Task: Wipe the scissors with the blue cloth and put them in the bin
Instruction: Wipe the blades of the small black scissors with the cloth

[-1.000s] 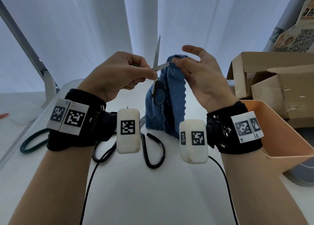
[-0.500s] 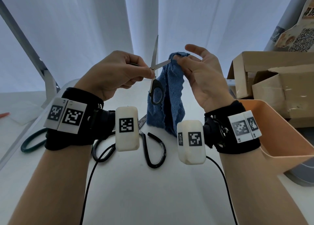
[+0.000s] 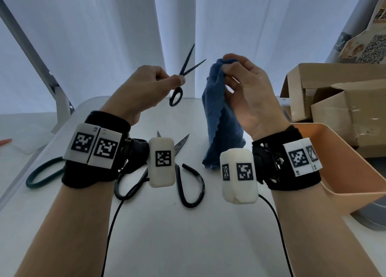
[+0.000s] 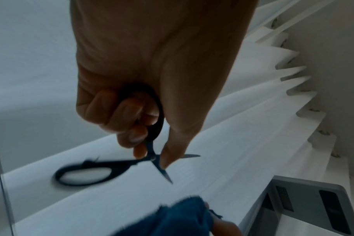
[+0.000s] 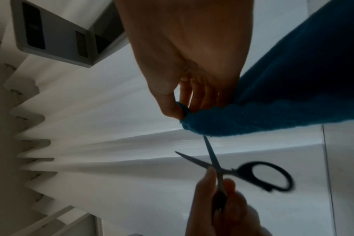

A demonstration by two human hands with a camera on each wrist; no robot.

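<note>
1. two hands were up over the tabletop (image 3: 188, 235). the left hand (image 3: 140, 88) was curled around one handle loop of the small black scissors (image 3: 183, 72), with the thumb pressing near the pivot. the right hand (image 3: 248, 97) pinched the top of the blue cloth (image 3: 219, 118) between thumb and fingers.
2. the scissors were in the air over the far edge of the tabletop, blades apart and pointing up. they were just beside the cloth and did not touch it. the second loop hung free below the hand.
3. the cloth hung down from the pinch, and its lower end looked to reach the tabletop near the middle.
4. i judge the scissors as light, stiff and thin, with sharp points. the metal may be slippery, so the safe place to hold is the plastic loop or the pivot, never the blades.
5. the cloth seemed soft and limp. it is better to fold it around one blade and slide it toward the tip.
6. the orange bin (image 3: 338, 168) stood at the right edge of the tabletop, near the right wrist.
7. a bigger pair of black scissors (image 3: 188, 184) lay on the tabletop under the wrists.
</note>
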